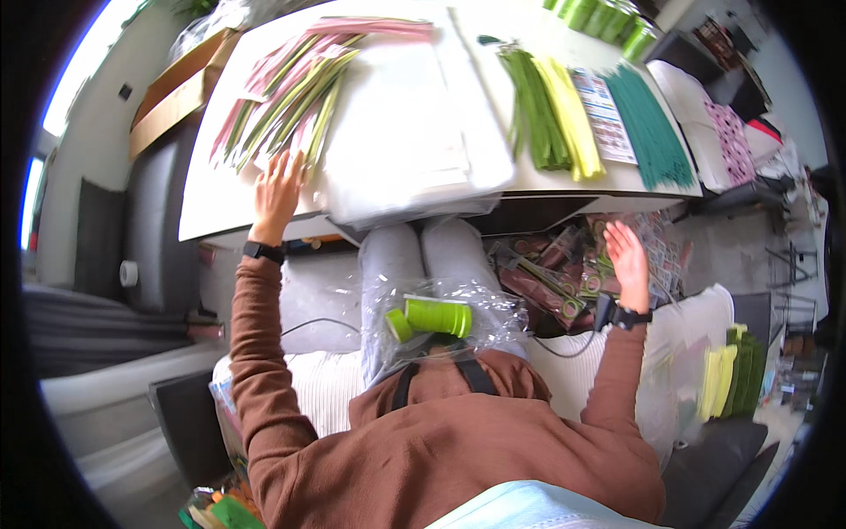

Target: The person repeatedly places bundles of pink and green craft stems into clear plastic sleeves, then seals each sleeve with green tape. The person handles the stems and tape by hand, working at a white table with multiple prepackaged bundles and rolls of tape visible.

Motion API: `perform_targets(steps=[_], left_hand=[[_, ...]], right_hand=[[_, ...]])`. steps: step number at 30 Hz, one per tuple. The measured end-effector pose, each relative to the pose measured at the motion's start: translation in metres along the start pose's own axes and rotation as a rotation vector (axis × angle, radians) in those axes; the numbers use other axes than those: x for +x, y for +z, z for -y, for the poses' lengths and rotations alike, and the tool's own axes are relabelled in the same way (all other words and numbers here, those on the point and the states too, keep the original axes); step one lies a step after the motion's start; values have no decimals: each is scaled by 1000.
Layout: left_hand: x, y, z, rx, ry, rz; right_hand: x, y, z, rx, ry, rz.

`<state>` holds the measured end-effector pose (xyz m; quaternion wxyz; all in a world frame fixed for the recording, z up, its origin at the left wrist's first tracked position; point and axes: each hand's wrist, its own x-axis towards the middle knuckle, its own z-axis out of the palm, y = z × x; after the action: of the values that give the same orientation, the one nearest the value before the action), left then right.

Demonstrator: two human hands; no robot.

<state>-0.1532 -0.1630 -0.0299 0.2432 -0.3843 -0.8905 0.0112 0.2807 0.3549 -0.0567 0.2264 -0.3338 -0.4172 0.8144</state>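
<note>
My left hand is at the table's front edge, fingers apart, by the lower ends of pink and green strip bundles; nothing shows in its grip. To its right lies a stack of clear plastic bags. My right hand hangs in the air beyond the table's front edge, palm turned inward and with nothing in it. Below it are packets with green tape rolls. On my lap, bright green tape rolls lie in clear plastic film.
Green stems, yellow stems, a printed sheet and teal stems lie on the table's right part. Wrapped green rolls stand at the back. A cardboard box is at the left. A thin cable runs by my right wrist.
</note>
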Motion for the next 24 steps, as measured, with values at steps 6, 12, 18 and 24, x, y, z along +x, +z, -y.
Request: perform_targets(steps=[6, 12, 18, 24], left_hand=[[22, -24, -6, 55, 27, -157], [34, -106, -21, -144, 70, -521], [7, -196, -28, -409, -225, -753], [20, -211, -61, -1357, -486, -284]], right_hand=[[109, 62, 43, -917, -815, -454], [173, 87, 80, -1681, -481, -400], [186, 98, 101, -1622, -254, -155], [171, 106, 115, -1670, -408, -211]])
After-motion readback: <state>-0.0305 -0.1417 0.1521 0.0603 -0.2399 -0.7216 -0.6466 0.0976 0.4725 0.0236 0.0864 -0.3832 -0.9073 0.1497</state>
